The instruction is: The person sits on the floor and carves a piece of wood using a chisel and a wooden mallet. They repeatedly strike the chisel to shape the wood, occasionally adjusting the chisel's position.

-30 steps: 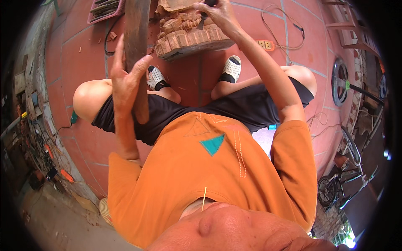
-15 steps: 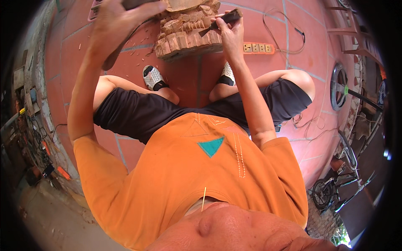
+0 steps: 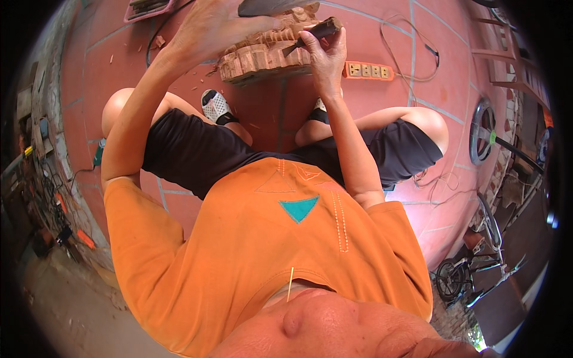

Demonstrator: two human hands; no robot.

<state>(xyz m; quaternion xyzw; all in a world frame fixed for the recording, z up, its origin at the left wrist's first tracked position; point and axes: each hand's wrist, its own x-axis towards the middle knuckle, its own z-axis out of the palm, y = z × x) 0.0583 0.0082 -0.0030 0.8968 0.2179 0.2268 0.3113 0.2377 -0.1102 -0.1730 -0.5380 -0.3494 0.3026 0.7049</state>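
Wooden carving point(image 3: 253, 64), near edge toward shoes point(image 3: 215, 105) | red floor point(image 3: 264, 106) between | right hand point(image 3: 328, 62): chisel point(image 3: 325, 28)

Left hand point(image 3: 218, 27) gripping dark club point(image 3: 268, 6); right hand point(image 3: 327, 59) holding chisel point(image 3: 322, 28) pointed at carved wood block point(image 3: 253, 64); power strip point(image 3: 369, 71) nearby.

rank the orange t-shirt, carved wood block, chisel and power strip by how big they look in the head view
1. Orange t-shirt
2. Carved wood block, partly hidden
3. Chisel and power strip: too alike to rank
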